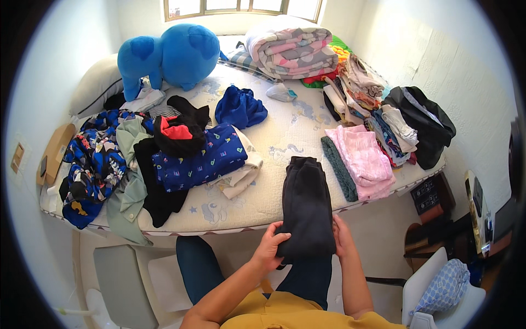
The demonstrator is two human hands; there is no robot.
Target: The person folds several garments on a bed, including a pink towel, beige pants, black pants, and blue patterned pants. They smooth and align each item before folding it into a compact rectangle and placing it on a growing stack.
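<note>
Folded black trousers (308,205) lie lengthwise over the front edge of the bed, their near end raised above my lap. My left hand (268,247) grips that end at its left side, thumb on top. At the opposite side my right hand (343,237) holds the edge, with its fingers partly hidden behind the cloth. Just right of the trousers are a folded dark green garment (338,169) and folded pink clothes (362,160). To the left, a navy printed garment (205,156) lies on a cream one (249,169).
A loose heap with a camouflage-patterned garment (98,164) covers the bed's left side. Behind are a blue plush toy (189,55), a rolled quilt (293,52) and a bunched blue garment (240,107). Folded stacks and a black bag (422,123) stand right. A white chair (424,274) is beside me.
</note>
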